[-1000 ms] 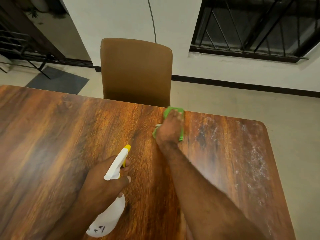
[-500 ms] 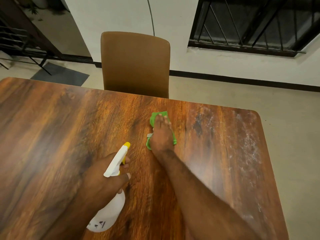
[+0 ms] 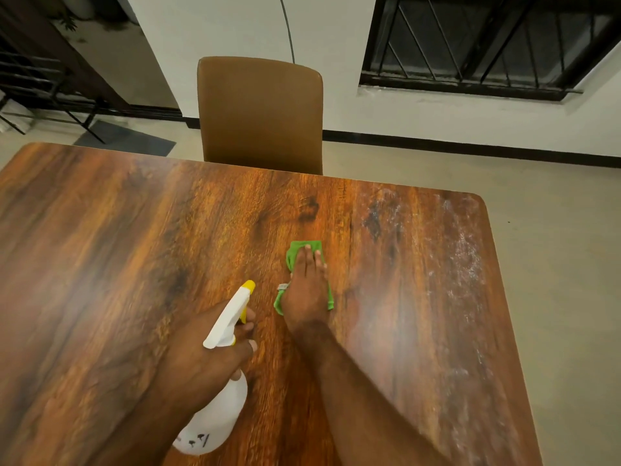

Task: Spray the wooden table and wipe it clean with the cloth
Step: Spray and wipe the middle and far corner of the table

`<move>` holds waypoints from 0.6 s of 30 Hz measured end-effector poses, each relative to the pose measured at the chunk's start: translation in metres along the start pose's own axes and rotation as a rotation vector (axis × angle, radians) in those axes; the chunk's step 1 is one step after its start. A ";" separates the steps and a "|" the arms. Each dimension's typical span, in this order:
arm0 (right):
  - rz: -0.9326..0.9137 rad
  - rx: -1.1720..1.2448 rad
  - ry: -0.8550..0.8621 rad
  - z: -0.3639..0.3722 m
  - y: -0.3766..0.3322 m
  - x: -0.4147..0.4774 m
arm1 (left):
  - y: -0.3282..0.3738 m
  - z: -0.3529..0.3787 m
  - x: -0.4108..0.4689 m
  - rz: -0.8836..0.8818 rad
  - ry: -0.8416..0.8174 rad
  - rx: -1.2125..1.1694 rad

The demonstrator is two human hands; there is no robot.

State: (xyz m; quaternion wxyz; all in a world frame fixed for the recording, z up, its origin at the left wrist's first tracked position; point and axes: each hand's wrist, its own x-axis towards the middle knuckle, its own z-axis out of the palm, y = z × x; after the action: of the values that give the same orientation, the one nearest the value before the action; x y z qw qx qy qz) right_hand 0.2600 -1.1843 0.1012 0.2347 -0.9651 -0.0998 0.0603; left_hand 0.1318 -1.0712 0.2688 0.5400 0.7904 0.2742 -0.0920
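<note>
A: Any writing to read? The white plastic spray bottle (image 3: 215, 422) has a few black marks (image 3: 199, 440) low on its rounded body, but they're too small and smudged to make out. No brand that I can see.

B: The left hand (image 3: 205, 358) has it, fingers curled round the neck under the white trigger head, yellow nozzle tip (image 3: 249, 286) pointing away across the table (image 3: 100, 264). The bottle is tilted, its base toward the near edge.

A: And the right hand (image 3: 307, 290) lies flat, fingers straight, pressing the green cloth (image 3: 296, 251) onto the tabletop just beyond the nozzle. It's soft folded fabric, showing past the fingertips and at both sides of the palm.

B: The table has a glossy surface with streaky reddish-brown wood grain and a rounded far-right corner. There's a chalky white residue (image 3: 465, 264) smeared down the right side, well apart from the cloth.

A: Behind the far edge stands a tan chair (image 3: 260, 116) with a smooth, rounded back. Beyond it, a white wall and a window with dark metal bars (image 3: 470, 45).
</note>
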 end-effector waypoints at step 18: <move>0.152 0.092 0.109 -0.006 0.037 -0.090 | -0.020 0.003 -0.032 0.046 -0.036 -0.020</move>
State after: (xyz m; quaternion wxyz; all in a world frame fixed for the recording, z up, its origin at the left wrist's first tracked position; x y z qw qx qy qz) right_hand 0.1795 -1.2387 0.0954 0.2788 -0.9598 -0.0103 0.0298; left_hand 0.0953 -1.0796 0.2658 0.5548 0.7892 0.2471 -0.0912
